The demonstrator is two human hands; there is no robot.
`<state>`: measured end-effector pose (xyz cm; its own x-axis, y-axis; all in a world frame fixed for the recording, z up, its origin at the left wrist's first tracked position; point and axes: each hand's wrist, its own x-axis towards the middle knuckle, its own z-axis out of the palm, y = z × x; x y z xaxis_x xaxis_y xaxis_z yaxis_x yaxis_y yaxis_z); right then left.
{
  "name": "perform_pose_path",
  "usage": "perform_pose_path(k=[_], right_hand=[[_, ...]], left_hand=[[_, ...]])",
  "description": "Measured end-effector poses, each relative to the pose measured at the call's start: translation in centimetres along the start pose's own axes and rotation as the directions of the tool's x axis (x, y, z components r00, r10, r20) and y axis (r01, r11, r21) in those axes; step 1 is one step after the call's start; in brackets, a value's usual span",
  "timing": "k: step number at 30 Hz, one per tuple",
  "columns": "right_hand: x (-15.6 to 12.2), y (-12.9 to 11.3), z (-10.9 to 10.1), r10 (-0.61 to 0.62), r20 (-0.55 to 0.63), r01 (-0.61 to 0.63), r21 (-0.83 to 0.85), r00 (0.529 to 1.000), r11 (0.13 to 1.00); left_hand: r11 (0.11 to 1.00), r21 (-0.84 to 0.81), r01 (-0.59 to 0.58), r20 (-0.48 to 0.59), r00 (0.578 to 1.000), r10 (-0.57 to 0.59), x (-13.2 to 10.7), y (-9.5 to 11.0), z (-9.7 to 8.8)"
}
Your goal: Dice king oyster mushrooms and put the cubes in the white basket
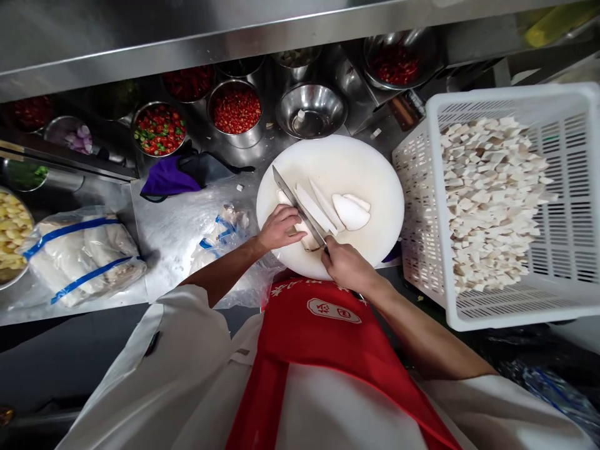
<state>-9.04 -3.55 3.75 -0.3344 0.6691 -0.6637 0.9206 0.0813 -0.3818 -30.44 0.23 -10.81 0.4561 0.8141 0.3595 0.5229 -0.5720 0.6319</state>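
Observation:
On the round white cutting board point(375, 156) my right hand point(347, 264) is closed around the handle of a kitchen knife point(300, 207). The blade slants up and to the left across the board. My left hand point(280, 227) presses on a king oyster mushroom point(307, 240) beside the blade, its fingers bent over it and partly hiding it. Long pale mushroom slices point(315, 209) lie to the right of the blade. Farther right on the board rest thicker mushroom pieces point(350, 212).
A white plastic basket point(422, 219) of cut mushroom chunks point(492, 206) stands right of the board. Behind are steel bowls with chopped chilies point(235, 111) and a metal bowl point(312, 111). Bagged mushrooms point(89, 256) and a purple-black cloth item point(171, 176) lie left. A steel shelf point(281, 31) overhangs.

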Motion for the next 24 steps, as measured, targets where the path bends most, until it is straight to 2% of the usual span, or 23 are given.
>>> perform_pose_path(k=[3,5,8,10,13,18,24], right_hand=[[-1.6,0.9,0.7,-0.043,0.018,0.043,0.018,0.999,0.999],[-2.5,1.5,1.9,-0.003,0.039,0.001,0.037,0.999,0.999],[-2.2,1.8,3.8,0.051,0.011,-0.051,0.039,0.999,0.998],[-1.5,1.7,4.4,0.022,-0.023,-0.021,0.034,1.000,0.999],[-1.3,1.5,3.7,-0.018,-0.064,0.021,0.054,0.998,0.998],[-3.9,0.9,1.6,-0.021,-0.158,0.027,0.042,0.987,0.999],[-5.7,-0.1,1.1,-0.050,-0.091,0.052,0.026,0.995,0.998]], left_hand=[[1.000,0.001,0.008,0.006,1.000,-0.008,0.0,-0.2,0.0],[1.000,-0.003,0.005,0.009,1.000,-0.005,-0.1,-0.3,0.0],[1.000,-0.010,-0.017,-0.004,1.000,0.017,-0.3,-0.3,-0.2],[1.000,-0.004,-0.027,0.003,1.000,0.027,-0.4,-0.3,-0.4],[0.999,0.015,-0.040,0.051,0.998,0.039,-0.6,-0.3,-0.7],[0.998,0.016,-0.061,0.045,0.997,0.060,-1.0,-0.4,-0.9],[0.997,-0.006,-0.075,0.056,0.996,0.075,-1.0,-0.5,-0.9]])
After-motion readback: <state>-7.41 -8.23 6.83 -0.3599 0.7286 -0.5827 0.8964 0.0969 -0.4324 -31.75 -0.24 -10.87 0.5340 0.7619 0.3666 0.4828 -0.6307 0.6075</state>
